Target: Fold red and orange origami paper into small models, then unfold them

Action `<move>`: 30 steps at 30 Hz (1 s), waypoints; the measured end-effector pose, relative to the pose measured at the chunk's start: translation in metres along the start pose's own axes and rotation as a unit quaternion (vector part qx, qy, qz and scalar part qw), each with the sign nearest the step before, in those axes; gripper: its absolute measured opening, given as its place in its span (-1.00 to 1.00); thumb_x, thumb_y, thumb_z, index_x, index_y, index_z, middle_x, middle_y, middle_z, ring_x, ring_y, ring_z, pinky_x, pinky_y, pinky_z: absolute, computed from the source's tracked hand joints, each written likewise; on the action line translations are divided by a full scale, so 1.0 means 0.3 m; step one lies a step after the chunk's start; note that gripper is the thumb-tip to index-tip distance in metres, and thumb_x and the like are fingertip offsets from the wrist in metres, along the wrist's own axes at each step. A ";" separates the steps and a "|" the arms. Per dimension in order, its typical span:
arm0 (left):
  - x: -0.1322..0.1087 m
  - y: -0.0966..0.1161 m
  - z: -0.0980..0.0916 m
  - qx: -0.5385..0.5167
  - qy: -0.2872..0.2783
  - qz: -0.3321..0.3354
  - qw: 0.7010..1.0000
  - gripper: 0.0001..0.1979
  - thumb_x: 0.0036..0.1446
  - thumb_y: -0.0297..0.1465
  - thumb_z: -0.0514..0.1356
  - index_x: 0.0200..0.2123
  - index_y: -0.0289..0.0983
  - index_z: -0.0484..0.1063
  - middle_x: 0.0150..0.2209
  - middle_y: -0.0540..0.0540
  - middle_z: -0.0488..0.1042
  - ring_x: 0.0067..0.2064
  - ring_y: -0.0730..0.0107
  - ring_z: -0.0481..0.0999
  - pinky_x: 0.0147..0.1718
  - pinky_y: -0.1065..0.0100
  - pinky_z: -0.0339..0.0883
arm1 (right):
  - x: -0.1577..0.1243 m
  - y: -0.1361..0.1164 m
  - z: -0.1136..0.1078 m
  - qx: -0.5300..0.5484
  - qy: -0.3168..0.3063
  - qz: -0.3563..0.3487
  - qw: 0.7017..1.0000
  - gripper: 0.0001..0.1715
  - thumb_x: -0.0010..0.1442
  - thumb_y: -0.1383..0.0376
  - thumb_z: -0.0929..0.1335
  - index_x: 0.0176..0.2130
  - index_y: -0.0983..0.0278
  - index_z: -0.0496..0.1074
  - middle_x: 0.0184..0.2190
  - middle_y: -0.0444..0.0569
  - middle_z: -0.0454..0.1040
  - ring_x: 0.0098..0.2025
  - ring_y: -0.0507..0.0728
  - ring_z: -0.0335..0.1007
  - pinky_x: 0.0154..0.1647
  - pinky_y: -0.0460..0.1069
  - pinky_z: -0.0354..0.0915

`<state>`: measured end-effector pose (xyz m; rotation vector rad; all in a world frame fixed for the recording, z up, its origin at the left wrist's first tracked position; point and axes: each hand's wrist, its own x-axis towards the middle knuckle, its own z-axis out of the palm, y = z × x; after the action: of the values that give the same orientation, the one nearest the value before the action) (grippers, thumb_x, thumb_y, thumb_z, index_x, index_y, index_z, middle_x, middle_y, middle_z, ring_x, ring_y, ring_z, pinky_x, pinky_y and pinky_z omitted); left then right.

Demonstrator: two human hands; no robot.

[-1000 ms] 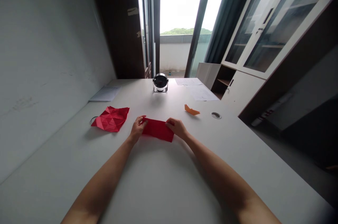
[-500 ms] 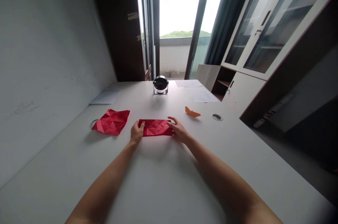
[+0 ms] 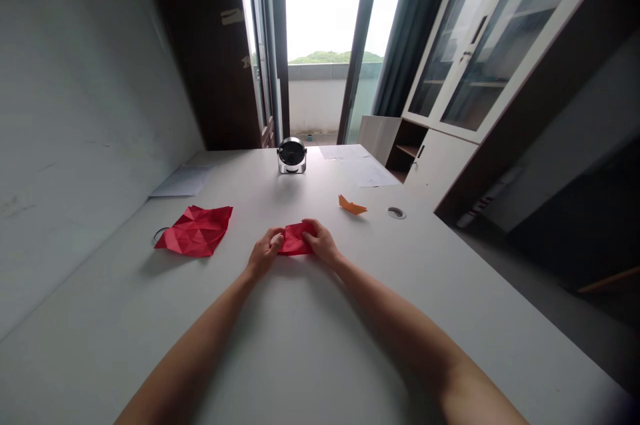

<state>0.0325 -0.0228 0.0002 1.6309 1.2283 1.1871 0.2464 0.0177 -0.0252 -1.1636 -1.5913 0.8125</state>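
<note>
A folded piece of red paper [image 3: 296, 241] is held just over the white table, between my two hands. My left hand [image 3: 265, 251] grips its left edge, with the thumb on the near face. At the right edge my right hand [image 3: 321, 241] is closed on the paper, its thumb pressed on the front and its fingers partly behind. Off to the left lies a second red paper sheet [image 3: 197, 231], unfolded and covered in creases. An orange folded paper boat [image 3: 352, 205] rests beyond my right hand.
A small round black fan [image 3: 292, 155] in a silver stand is at the table's far side. White sheets [image 3: 367, 168] lie at the back right, another paper [image 3: 183, 181] by the left wall. A round cable hole [image 3: 396, 213] sits near the right edge of the table [image 3: 300, 358].
The red paper between my hands has become about half as wide, and my hands have drawn closer together. My right hand has closed on it. The view has shifted slightly to the right.
</note>
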 end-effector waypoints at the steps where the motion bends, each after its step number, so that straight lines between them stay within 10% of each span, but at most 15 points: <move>1: 0.004 -0.008 0.008 -0.038 -0.004 -0.006 0.999 -0.62 0.24 -0.13 0.13 0.02 -0.16 0.48 -0.13 -0.11 0.58 -0.06 0.18 0.54 -0.03 0.23 0.34 | 0.001 -0.001 -0.003 0.012 0.003 -0.002 1.000 -0.54 0.13 0.28 0.33 0.05 0.17 0.43 -0.13 -0.06 0.55 -0.14 0.13 0.46 0.00 0.08 0.39; 5: 0.016 -0.047 0.020 -0.123 -0.001 -0.027 0.992 -0.61 0.25 -0.24 0.11 0.12 -0.19 0.39 0.02 -0.18 0.54 0.07 0.18 0.50 0.09 0.13 0.32 | 0.005 -0.001 -0.014 0.068 -0.001 -0.012 0.998 -0.61 0.13 0.27 0.31 -0.02 0.21 0.45 -0.16 -0.06 0.56 -0.15 0.14 0.46 -0.01 0.09 0.38; 15: 0.001 -0.040 -0.005 0.098 0.019 -0.005 0.995 -0.32 -0.06 -0.40 0.34 0.20 -0.17 0.38 -0.09 -0.17 0.55 0.01 0.01 0.48 0.10 0.03 0.27 | 0.006 -0.044 -0.011 0.145 -0.016 -0.037 0.989 -0.66 0.14 0.28 0.28 -0.09 0.21 0.49 -0.13 -0.04 0.55 -0.10 0.17 0.45 0.00 0.11 0.36; 30: -0.001 0.012 -0.001 -0.254 -0.083 -0.090 0.959 -0.55 0.00 -0.21 0.39 -0.07 -0.31 0.53 -0.12 -0.19 0.61 -0.11 0.16 0.58 -0.01 0.15 0.41 | -0.009 -0.085 -0.037 0.243 -0.036 0.054 0.968 -0.61 0.13 0.09 0.40 -0.08 0.21 0.49 -0.17 -0.04 0.55 -0.16 0.16 0.46 -0.16 0.02 0.39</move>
<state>0.0331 -0.0241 0.0036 1.1810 0.8528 1.1106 0.2495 0.0066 0.0002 -0.8747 -1.2890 1.2458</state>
